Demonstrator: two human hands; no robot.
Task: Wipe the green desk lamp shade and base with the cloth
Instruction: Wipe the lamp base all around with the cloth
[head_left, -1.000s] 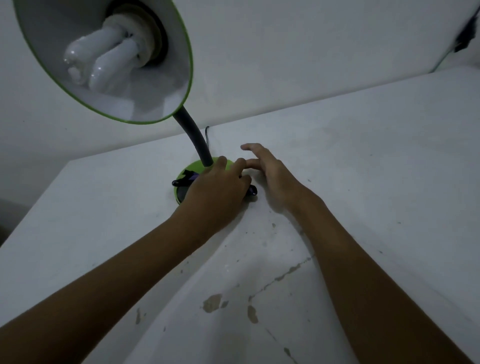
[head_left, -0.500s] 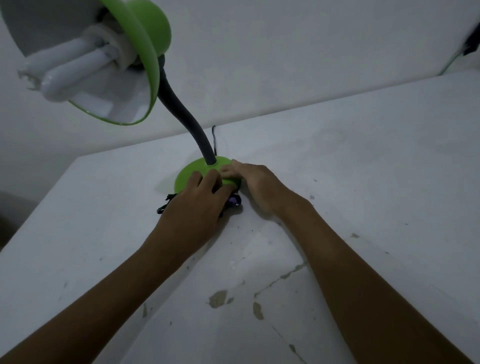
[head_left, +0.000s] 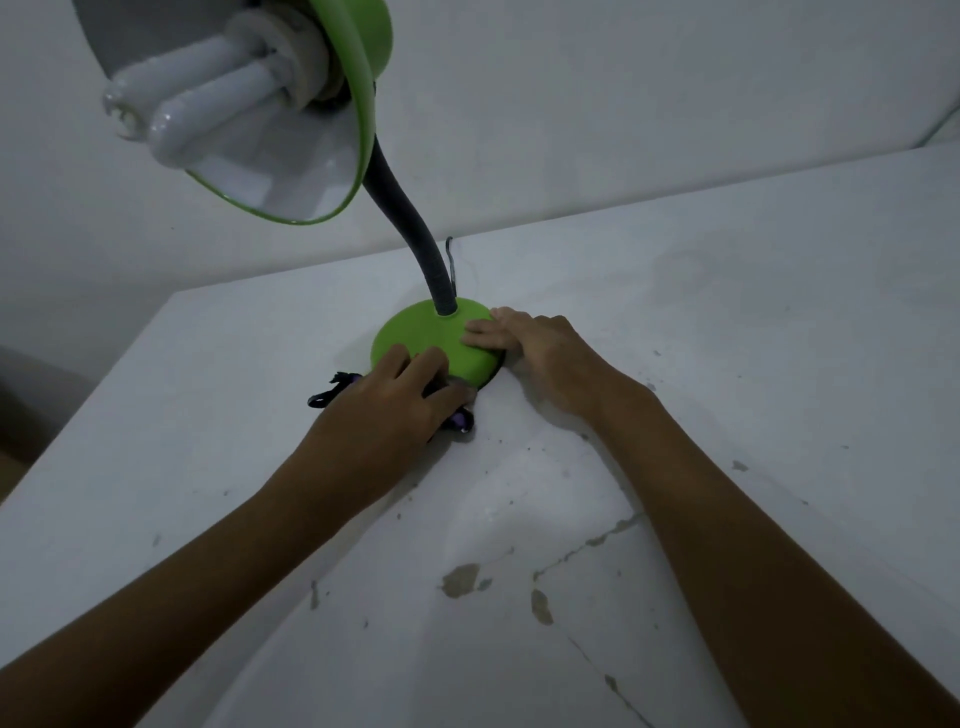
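Fingers (head_left: 415, 366) of the left hand (head_left: 387, 410) are curled down over a dark cloth (head_left: 462, 418), pressing it against the near edge of the green base (head_left: 415, 332) — purple-black scraps poke out on both sides of the hand. Right hand (head_left: 540, 348) lies flat and open, fingertips resting on the right side of the base, pinning it rather than grabbing anything. The lamp stands toward the back of the scuffed white table (head_left: 727, 364), with its shade (head_left: 363, 78) hanging up top left on a black gooseneck (head_left: 410, 234), bare bulb (head_left: 197, 104) exposed. My guess is the base is smooth, light plastic that'll skate around if you don't hold it. The neck looks bendy, so I'd steady the shade by its rim when wiping — and keep off that bulb, looks fragile.
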